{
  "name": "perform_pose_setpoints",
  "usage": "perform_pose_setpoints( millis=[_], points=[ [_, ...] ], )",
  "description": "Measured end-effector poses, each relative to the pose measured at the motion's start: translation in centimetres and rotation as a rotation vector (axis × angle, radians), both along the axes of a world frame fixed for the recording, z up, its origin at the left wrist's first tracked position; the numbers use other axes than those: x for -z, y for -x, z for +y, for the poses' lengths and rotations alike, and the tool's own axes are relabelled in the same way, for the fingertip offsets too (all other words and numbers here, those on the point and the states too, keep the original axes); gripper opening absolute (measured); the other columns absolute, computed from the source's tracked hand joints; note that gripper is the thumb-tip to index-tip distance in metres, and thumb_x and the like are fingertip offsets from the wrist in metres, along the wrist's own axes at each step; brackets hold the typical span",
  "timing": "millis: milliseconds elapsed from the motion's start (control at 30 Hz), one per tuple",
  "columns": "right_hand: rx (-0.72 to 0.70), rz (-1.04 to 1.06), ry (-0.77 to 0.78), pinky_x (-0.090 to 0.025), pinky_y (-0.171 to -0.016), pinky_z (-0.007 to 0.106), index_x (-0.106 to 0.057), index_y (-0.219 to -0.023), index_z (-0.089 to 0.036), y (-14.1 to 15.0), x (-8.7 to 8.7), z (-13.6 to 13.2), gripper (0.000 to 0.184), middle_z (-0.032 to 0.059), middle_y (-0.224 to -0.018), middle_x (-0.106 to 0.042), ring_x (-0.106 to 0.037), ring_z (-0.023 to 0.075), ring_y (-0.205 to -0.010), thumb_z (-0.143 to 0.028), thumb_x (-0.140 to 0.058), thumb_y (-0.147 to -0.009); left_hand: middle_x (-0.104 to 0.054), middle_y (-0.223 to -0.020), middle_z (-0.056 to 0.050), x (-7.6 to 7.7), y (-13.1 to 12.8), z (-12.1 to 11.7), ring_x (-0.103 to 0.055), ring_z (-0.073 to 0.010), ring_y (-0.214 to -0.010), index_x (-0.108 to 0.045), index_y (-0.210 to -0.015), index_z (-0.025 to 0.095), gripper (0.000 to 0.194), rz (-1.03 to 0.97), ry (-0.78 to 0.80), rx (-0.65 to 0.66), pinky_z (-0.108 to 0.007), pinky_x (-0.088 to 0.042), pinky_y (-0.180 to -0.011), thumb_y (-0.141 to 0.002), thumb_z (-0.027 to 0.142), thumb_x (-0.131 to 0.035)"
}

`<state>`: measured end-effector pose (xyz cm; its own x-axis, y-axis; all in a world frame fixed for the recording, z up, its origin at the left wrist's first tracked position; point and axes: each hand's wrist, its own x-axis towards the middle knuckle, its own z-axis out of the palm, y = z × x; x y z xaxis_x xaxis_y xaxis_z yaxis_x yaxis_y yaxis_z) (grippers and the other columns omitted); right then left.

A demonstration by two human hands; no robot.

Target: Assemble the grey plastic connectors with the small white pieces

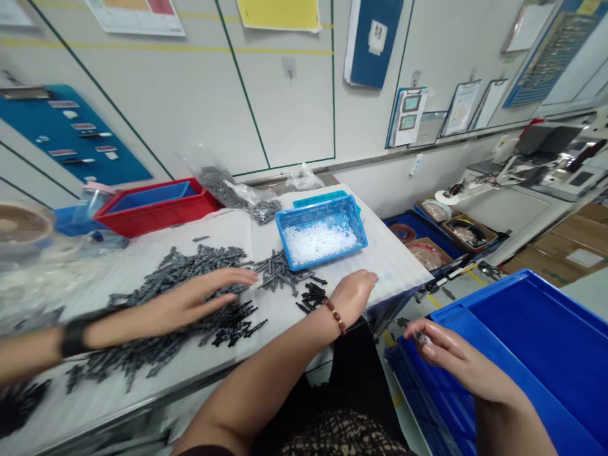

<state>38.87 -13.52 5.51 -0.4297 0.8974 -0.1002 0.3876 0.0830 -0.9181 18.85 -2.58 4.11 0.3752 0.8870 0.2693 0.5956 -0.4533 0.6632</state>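
My left hand [354, 296], with a beaded bracelet at the wrist, is closed over the right part of the table; what its fingers hold, if anything, is hidden. Beside it lie several small black plastic parts [313, 296]. Farther in stands a blue bin [320, 261] holding many small white ring-like pieces [323, 240]. My right hand [449, 358] hovers by the large blue crate with its fingers curled round a small dark and white part [422, 338], too small to make out fully. A grey pile of plastic parts [190, 272] covers the table's left.
A co-worker's hand [204, 294] with a black wristband reaches over the pile from the left. Behind stand a red bin [156, 218] and bags of grey parts [263, 211]. At right is a large blue crate [536, 329]. The table edge [422, 278] runs between my hands.
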Motion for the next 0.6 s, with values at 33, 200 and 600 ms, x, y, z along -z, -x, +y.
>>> perform_pose_setpoints(
  millis=[33,200,600],
  points=[
    [-0.041,-0.024,-0.015,-0.037,-0.059,0.026,-0.054,-0.103,-0.022,0.1,-0.3,0.1,0.037,0.0013,-0.078,-0.051,-0.045,0.0143,-0.067,-0.052,-0.039,-0.089,-0.068,-0.085,-0.001,0.0,0.8,-1.1,-0.062,-0.0169,-0.083,-0.067,-0.083,0.019,0.007,-0.037,0.032,0.035,-0.027,-0.049,-0.081,-0.078,0.019,-0.061],
    [-0.366,-0.161,-0.024,-0.040,-0.069,0.026,-0.052,-0.111,-0.023,3.3,-2.0,1.5,0.031,0.0016,-0.087,-0.058,-0.052,0.0146,-0.075,-0.043,-0.038,-0.092,-0.066,-0.085,-0.005,1.6,6.4,-6.2,-0.063,-0.0163,-0.074,-0.062,-0.085,0.015,0.016,-0.586,0.567,-0.054,-0.027,-0.052,-0.065,-0.076,0.028,-0.060],
    [-0.694,-0.183,-0.225,-0.040,-0.069,0.024,-0.056,-0.102,-0.020,15.4,-3.5,3.0,0.020,0.0021,-0.088,-0.063,-0.057,0.0141,-0.078,-0.025,-0.039,-0.093,-0.054,-0.070,0.004,2.5,16.0,-12.1,-0.055,-0.0074,-0.060,-0.052,-0.077,0.016,0.040,-1.190,0.770,-0.557,-0.018,-0.048,-0.055,-0.059,0.041,-0.077]
  ],
)
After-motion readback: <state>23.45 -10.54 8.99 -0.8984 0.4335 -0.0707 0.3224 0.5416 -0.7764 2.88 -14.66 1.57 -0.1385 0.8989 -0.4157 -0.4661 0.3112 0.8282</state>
